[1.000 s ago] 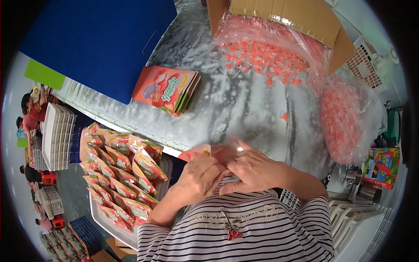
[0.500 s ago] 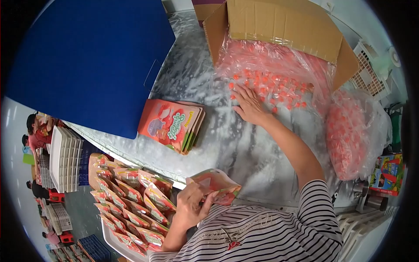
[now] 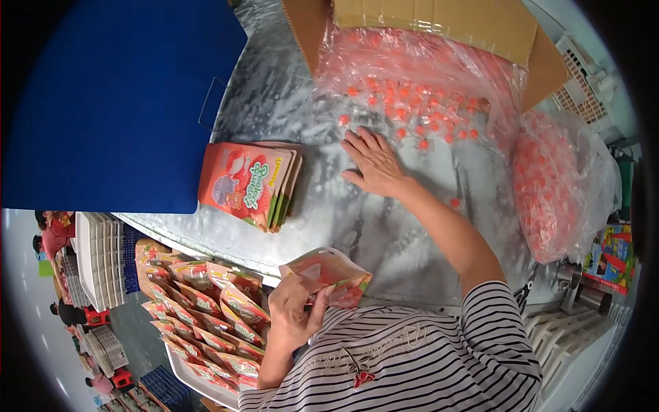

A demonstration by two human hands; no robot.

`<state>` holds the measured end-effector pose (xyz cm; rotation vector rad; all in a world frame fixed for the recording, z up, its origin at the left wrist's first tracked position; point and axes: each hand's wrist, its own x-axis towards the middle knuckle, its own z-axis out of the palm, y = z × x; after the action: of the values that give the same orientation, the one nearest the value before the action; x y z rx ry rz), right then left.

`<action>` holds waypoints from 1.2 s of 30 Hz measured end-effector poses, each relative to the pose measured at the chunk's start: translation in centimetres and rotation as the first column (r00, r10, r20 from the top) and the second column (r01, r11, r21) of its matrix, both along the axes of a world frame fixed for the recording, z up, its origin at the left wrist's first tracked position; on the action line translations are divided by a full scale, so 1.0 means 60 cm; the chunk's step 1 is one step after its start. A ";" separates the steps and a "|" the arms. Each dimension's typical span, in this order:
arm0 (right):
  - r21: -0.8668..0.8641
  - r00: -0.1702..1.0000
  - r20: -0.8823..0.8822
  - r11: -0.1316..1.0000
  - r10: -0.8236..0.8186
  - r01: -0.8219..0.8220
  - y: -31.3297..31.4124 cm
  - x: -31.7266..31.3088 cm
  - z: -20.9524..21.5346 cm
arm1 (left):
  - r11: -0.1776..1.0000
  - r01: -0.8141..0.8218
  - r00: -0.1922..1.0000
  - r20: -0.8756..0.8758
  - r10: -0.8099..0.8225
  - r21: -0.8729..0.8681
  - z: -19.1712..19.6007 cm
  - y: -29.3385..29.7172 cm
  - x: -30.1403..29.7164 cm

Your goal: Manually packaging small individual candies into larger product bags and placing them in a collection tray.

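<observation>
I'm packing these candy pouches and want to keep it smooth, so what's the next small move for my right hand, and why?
Probably close the right hand on a few of the small red candies at its fingertips. It lies flat on the table at the edge of the spilled pile, holding nothing, while the left hand holds an open pouch near your body, mouth up, ready to fill.

Your left hand (image 3: 294,312) held a small orange-pink pouch (image 3: 329,275) by its lower edge, mouth gaping open and tilted up, just above the near edge of the counter (image 3: 302,130). Your right hand (image 3: 374,163) lay flat, fingers spread, at the edge of the loose small red candies (image 3: 405,113) scattered on clear plastic further back.
</observation>
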<state>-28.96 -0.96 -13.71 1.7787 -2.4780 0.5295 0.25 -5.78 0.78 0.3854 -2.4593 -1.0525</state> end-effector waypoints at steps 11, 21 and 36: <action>-0.113 0.970 0.169 0.981 0.173 -0.155 0.195 0.135 0.020 | 0.994 0.076 0.995 -0.064 -0.081 -0.072 0.004 0.044 0.027; -0.260 0.873 0.396 0.878 -0.283 0.403 0.289 0.112 -0.004 | 0.999 0.019 1.000 -0.017 -0.020 -0.046 0.007 0.046 0.030; 0.081 0.987 0.134 0.994 -0.084 0.074 -0.071 -0.040 0.016 | 0.999 -0.034 0.999 -0.001 0.034 0.035 0.005 0.020 0.036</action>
<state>-31.38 -5.24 -12.76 1.7152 -2.6825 0.5779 2.40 -4.55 1.08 0.4362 -2.4266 -1.0827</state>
